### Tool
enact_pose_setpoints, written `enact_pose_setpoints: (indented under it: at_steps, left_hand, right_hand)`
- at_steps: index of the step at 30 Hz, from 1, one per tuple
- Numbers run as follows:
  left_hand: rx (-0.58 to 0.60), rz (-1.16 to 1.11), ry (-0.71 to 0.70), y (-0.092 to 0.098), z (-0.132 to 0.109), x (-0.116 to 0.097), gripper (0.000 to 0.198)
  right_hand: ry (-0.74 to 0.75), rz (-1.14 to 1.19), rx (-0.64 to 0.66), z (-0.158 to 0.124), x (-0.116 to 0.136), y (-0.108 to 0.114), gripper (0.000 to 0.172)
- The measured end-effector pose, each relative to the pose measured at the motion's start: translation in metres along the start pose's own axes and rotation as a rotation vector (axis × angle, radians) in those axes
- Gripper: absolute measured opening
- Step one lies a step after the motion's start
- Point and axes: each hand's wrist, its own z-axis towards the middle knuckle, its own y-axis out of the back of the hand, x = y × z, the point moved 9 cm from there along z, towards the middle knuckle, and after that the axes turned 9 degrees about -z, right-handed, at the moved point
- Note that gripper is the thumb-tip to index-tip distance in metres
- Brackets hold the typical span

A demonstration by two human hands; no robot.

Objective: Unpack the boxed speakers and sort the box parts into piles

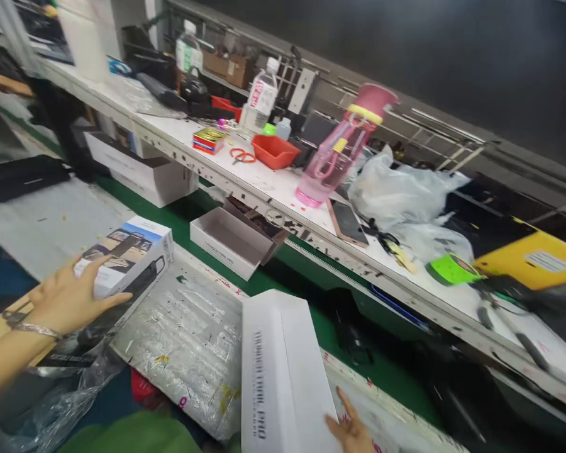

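My left hand (70, 296), with a bracelet at the wrist, rests fingers spread on a printed product box (127, 251) at the left of the work surface. My right hand (351, 428) touches the near right edge of a long white box (278, 371) with grey lettering along its side, lying in front of me. Between the two boxes lies a taped, shiny plastic sheet (188, 340).
An open white box tray (231, 242) sits on the green conveyor belt (321, 321). On the shelf behind stand a pink water bottle (339, 151), a phone (348, 223), a red tray (273, 151), scissors (242, 155), plastic bags (400, 189), green tape (450, 269) and a yellow box (532, 258).
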Motion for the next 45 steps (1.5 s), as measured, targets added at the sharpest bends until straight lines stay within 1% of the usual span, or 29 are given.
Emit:
enact_pose_setpoints:
  at_steps: [1,2,3,5,7,8,9,10,11,13,15,17,19,21,23,24,25,27,30,32,35,40,45]
  left_hand:
    - [0.010,-0.031,-0.053,-0.007,-0.004,-0.023,0.073]
    - [0.049,-0.067,-0.129,-0.018,-0.011,-0.049,0.069]
    - [0.111,-0.106,-0.228,-0.034,-0.021,-0.079,0.065]
    - [0.275,-0.190,-0.465,-0.069,-0.054,-0.142,0.058]
    - [0.459,-0.277,-0.697,-0.101,-0.099,-0.203,0.054]
    - [0.547,-0.318,-0.798,-0.113,-0.124,-0.232,0.052]
    - [0.623,-0.358,-0.891,-0.119,-0.150,-0.261,0.051]
    - [0.694,-0.397,-0.978,-0.122,-0.176,-0.289,0.048]
    - [0.757,-0.433,-1.059,-0.120,-0.201,-0.318,0.046]
    - [0.863,-0.507,-1.218,-0.105,-0.255,-0.380,0.042]
    - [0.946,-0.588,-1.391,-0.081,-0.313,-0.445,0.038]
    - [0.969,-0.673,-1.556,-0.054,-0.373,-0.509,0.034]
    - [0.926,-0.730,-1.688,-0.030,-0.431,-0.569,0.031]
    - [0.837,-0.698,-1.793,-0.016,-0.486,-0.622,0.034]
    - [0.772,-0.573,-1.855,-0.014,-0.533,-0.665,0.038]
    - [0.758,-0.506,-1.866,-0.016,-0.551,-0.682,0.039]
    - [0.759,-0.442,-1.866,-0.019,-0.566,-0.697,0.039]
    - [0.795,-0.340,-1.852,-0.027,-0.586,-0.717,0.034]
    - [0.876,-0.226,-1.829,-0.039,-0.598,-0.732,0.031]
    - [0.910,-0.195,-1.813,-0.043,-0.599,-0.736,0.031]
    - [0.925,-0.172,-1.793,-0.047,-0.599,-0.740,0.030]
    - [0.947,-0.130,-1.777,-0.053,-0.601,-0.744,0.026]
    - [0.984,-0.102,-1.772,-0.052,-0.601,-0.745,0.024]
  right_hand:
    - [-0.045,0.020,-0.014,0.000,-0.005,0.012,0.108]
    - [-0.078,0.052,-0.045,-0.001,-0.009,0.024,0.115]
    - [-0.091,0.096,-0.095,-0.004,-0.012,0.036,0.117]
    - [-0.056,0.220,-0.213,-0.017,-0.021,0.058,0.109]
    - [-0.021,0.335,-0.301,-0.039,-0.039,0.077,0.095]
    - [-0.017,0.373,-0.350,-0.053,-0.053,0.087,0.089]
    - [-0.023,0.395,-0.406,-0.069,-0.068,0.100,0.082]
    - [-0.034,0.407,-0.469,-0.085,-0.083,0.115,0.077]
    - [-0.047,0.411,-0.540,-0.103,-0.098,0.132,0.073]
    - [-0.073,0.399,-0.708,-0.137,-0.123,0.172,0.067]
    - [-0.091,0.387,-0.880,-0.164,-0.139,0.216,0.065]
    - [-0.104,0.385,-1.004,-0.177,-0.146,0.257,0.071]
    - [-0.108,0.390,-1.056,-0.174,-0.147,0.293,0.087]
    - [-0.116,0.405,-1.059,-0.160,-0.147,0.323,0.102]
    - [-0.128,0.432,-1.033,-0.141,-0.150,0.344,0.109]
    - [-0.134,0.449,-1.015,-0.132,-0.153,0.351,0.110]
    - [-0.141,0.472,-0.993,-0.124,-0.156,0.356,0.110]
    - [-0.163,0.524,-0.953,-0.111,-0.163,0.360,0.109]
    - [-0.203,0.597,-0.912,-0.101,-0.173,0.362,0.108]
    - [-0.210,0.634,-0.890,-0.099,-0.175,0.363,0.106]
    - [-0.214,0.670,-0.862,-0.097,-0.175,0.364,0.101]
    - [-0.232,0.704,-0.818,-0.093,-0.171,0.357,0.099]
    - [-0.214,0.719,-0.780,-0.095,-0.168,0.353,0.094]
